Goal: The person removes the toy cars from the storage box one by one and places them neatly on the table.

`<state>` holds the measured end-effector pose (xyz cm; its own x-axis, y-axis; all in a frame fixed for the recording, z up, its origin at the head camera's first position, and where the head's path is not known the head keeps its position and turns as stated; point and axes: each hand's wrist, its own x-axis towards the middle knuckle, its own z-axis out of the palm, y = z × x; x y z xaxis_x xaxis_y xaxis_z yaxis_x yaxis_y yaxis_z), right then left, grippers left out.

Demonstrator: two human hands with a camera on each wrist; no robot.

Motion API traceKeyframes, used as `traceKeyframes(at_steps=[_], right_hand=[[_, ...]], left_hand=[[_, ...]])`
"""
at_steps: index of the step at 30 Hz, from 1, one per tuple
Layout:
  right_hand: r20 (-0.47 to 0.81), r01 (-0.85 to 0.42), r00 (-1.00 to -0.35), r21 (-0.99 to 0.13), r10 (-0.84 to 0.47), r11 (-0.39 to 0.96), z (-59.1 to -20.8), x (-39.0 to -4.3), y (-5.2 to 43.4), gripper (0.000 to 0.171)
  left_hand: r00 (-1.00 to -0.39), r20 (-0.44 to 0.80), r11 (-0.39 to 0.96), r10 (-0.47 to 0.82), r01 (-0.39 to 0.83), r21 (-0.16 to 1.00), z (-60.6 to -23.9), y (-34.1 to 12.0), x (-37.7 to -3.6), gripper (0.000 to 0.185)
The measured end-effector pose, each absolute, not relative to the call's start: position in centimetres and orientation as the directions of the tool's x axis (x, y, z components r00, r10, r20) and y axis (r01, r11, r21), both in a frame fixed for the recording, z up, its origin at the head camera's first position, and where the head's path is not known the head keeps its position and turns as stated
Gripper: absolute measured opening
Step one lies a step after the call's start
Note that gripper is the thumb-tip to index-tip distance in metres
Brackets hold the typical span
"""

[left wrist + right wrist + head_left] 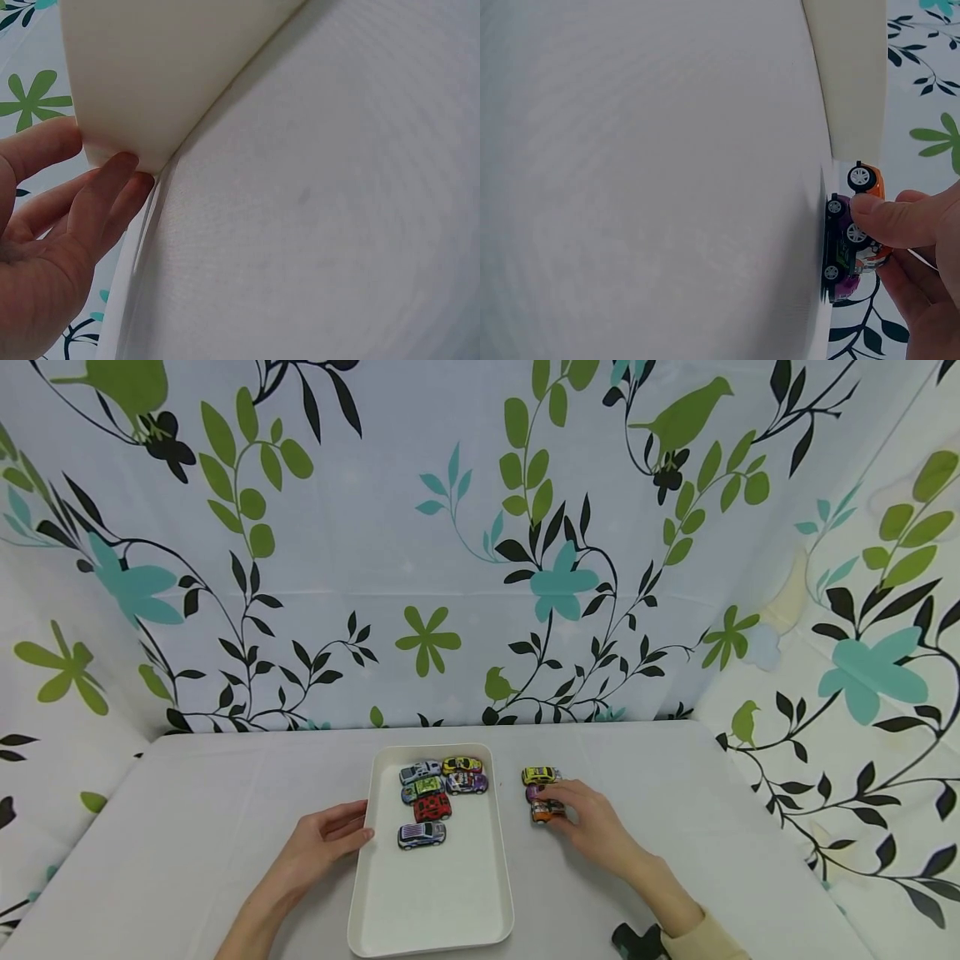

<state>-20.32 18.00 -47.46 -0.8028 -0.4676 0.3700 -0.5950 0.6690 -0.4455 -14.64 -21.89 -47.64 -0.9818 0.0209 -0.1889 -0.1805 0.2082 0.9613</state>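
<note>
White and flat, the tray (431, 902) lies on the tabletop (187, 827), and its left edge is touched by the relaxed, straight fingers of the left hand (327, 842). An orange toy car (546, 811), just right of the tray, is pinched by the right hand (592, 820). Six toy cars (438, 788) are seen in the tray.

The right hand (592, 822) covers most of the purple car (534, 792) and orange car (546, 811).
</note>
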Motion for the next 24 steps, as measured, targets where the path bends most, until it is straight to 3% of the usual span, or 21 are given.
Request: traceKeyframes(at_steps=[24], right_hand=[[0.370,-0.611,-0.791,-0.445,-0.487,0.654,-48.7,-20.6,19.0,0.041]], left_hand=[[-0.982,-0.190,0.191,0.019,-0.183,0.965,-47.7,-21.8,-14.6,0.059]])
